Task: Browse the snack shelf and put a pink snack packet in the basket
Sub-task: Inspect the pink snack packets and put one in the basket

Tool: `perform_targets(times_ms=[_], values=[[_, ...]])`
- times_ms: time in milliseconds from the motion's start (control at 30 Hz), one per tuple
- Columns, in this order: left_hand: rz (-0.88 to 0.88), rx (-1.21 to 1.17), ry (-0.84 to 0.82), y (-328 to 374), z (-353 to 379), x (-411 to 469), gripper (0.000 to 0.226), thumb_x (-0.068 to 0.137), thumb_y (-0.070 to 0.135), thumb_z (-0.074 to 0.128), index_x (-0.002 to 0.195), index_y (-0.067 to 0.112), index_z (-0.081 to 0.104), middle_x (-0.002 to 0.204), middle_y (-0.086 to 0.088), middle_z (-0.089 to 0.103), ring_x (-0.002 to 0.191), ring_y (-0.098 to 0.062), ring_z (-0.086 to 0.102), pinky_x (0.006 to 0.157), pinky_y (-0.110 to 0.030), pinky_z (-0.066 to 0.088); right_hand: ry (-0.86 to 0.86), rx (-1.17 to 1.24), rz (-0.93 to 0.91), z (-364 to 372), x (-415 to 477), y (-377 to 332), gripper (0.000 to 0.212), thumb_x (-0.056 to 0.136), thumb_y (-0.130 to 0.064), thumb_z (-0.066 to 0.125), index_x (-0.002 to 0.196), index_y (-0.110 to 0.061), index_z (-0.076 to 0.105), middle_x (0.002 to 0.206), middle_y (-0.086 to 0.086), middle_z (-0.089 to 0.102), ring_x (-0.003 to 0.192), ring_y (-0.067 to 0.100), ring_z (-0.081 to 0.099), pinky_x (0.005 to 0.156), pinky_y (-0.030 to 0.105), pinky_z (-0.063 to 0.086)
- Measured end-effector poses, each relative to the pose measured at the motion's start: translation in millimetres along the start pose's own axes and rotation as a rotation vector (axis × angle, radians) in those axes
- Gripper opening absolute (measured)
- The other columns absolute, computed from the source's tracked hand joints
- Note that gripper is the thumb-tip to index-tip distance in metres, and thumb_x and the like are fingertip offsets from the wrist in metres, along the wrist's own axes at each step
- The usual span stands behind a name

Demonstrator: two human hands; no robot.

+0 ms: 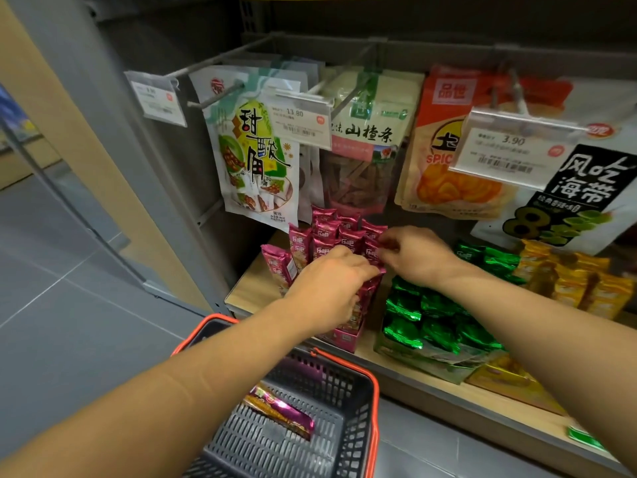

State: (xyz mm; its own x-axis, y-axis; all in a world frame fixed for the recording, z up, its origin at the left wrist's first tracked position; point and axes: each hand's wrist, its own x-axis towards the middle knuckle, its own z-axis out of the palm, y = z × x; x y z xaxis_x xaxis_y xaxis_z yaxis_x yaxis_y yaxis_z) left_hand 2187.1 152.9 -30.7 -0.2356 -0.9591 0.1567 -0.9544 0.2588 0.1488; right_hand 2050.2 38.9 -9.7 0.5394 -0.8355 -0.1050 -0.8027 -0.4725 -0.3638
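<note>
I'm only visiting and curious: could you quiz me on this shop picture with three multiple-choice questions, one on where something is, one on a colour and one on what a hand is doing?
1. Where do the green packets lie?
A. on the floor
B. on hooks above
C. on the shelf, right of the pink packets

2. What colour is the rim of the basket?
A. orange-red
B. blue
C. white

3. What is the right hand doing?
A. hanging idle
B. pinching a pink packet
C. holding the basket

Answers: 1 C, they sit beside the pink ones on the same board; 2 A, the rim runs orange-red around grey mesh; 3 B, its fingertips close on a packet's top.
</note>
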Motion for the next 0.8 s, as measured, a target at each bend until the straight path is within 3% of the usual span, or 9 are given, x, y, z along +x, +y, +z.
perform_targets(times_ms=[200, 267, 333, 400, 500, 567, 667, 733, 800], values=[[-0.023, -0.046, -0.09, 4, -7, 2, 0.063, 0.082, -0.001, 0.059, 0.14, 0.02, 0.045, 0.125, -0.005, 0.06, 0.115, -0.024, 0.05, 0.094, -0.044, 0.049, 0.057, -0.128, 0.001, 2, -2, -10, 0.025, 0.094, -0.032, 0.057, 0.098, -0.012, 0.071, 0.098, 0.008, 0.07, 0.093, 0.029, 0.065, 0.077, 0.034, 0.052], [0.003, 0.02, -0.074, 4, -7, 2, 0.059, 0.083, 0.0, 0.058, 0.138, 0.021, 0.048, 0.13, 0.002, 0.058, 0.117, -0.021, 0.045, 0.093, -0.043, 0.045, 0.159, -0.104, -0.026, -4, -9, -9, 0.027, 0.096, -0.029, 0.053, 0.083, -0.011, 0.068, 0.085, 0.007, 0.066, 0.085, 0.031, 0.065, 0.068, 0.031, 0.047], [0.0, 0.092, -0.096, 2, -10, 2, 0.056, 0.087, 0.007, 0.058, 0.139, 0.024, 0.046, 0.135, 0.006, 0.052, 0.122, -0.022, 0.037, 0.093, -0.045, 0.035, 0.304, -0.033, -0.066, -14, -19, -4, 0.027, 0.098, -0.028, 0.051, 0.087, -0.014, 0.071, 0.085, 0.007, 0.069, 0.085, 0.032, 0.065, 0.071, 0.033, 0.05], [-0.017, 0.13, -0.176, 1, -14, 5, 0.056, 0.088, 0.014, 0.057, 0.142, 0.023, 0.041, 0.14, 0.004, 0.046, 0.127, -0.024, 0.03, 0.096, -0.05, 0.031, 0.462, 0.126, -0.086, -24, -32, 4, 0.025, 0.098, -0.027, 0.052, 0.103, -0.016, 0.074, 0.101, 0.009, 0.073, 0.098, 0.033, 0.065, 0.083, 0.039, 0.053], [-0.043, 0.114, -0.303, 3, -20, 11, 0.063, 0.089, 0.025, 0.059, 0.147, 0.023, 0.033, 0.149, 0.002, 0.036, 0.132, -0.026, 0.025, 0.101, -0.053, 0.031, 0.569, 0.573, -0.019, -34, -58, 14, 0.025, 0.098, -0.019, 0.056, 0.118, -0.012, 0.07, 0.118, 0.004, 0.069, 0.114, 0.024, 0.061, 0.101, 0.045, 0.049], [-0.072, 0.045, -0.339, 5, -27, 12, 0.072, 0.087, 0.029, 0.064, 0.149, 0.024, 0.03, 0.154, 0.003, 0.031, 0.138, -0.026, 0.023, 0.109, -0.052, 0.029, 0.576, 0.829, 0.061, -40, -77, 21, 0.025, 0.098, -0.017, 0.055, 0.118, -0.011, 0.069, 0.117, 0.0, 0.069, 0.11, 0.018, 0.063, 0.097, 0.041, 0.053], [-0.096, -0.101, -0.213, 10, -48, 11, 0.065, 0.084, 0.023, 0.07, 0.144, 0.022, 0.044, 0.149, 0.0, 0.043, 0.136, -0.021, 0.036, 0.113, -0.034, 0.029, 0.636, 1.094, 0.182, -52, -106, 32, 0.025, 0.099, -0.018, 0.054, 0.12, -0.012, 0.067, 0.116, 0.001, 0.069, 0.097, 0.009, 0.068, 0.082, 0.025, 0.058], [-0.18, -0.222, -0.077, 16, -67, 6, 0.046, 0.086, 0.019, 0.068, 0.13, 0.026, 0.059, 0.133, 0.003, 0.06, 0.114, -0.013, 0.056, 0.098, -0.022, 0.037, 0.695, 1.184, 0.215, -61, -127, 36, 0.027, 0.098, -0.017, 0.055, 0.123, -0.014, 0.065, 0.117, 0.001, 0.068, 0.096, 0.009, 0.069, 0.078, 0.019, 0.057], [-0.288, -0.37, 0.007, 25, -86, -3, 0.029, 0.089, 0.015, 0.065, 0.113, 0.03, 0.07, 0.119, 0.008, 0.068, 0.099, -0.004, 0.06, 0.091, -0.018, 0.04, 0.76, 1.204, 0.214, -71, -146, 35, 0.026, 0.098, -0.018, 0.055, 0.122, -0.018, 0.065, 0.117, 0.002, 0.069, 0.095, 0.008, 0.069, 0.08, 0.021, 0.057]])
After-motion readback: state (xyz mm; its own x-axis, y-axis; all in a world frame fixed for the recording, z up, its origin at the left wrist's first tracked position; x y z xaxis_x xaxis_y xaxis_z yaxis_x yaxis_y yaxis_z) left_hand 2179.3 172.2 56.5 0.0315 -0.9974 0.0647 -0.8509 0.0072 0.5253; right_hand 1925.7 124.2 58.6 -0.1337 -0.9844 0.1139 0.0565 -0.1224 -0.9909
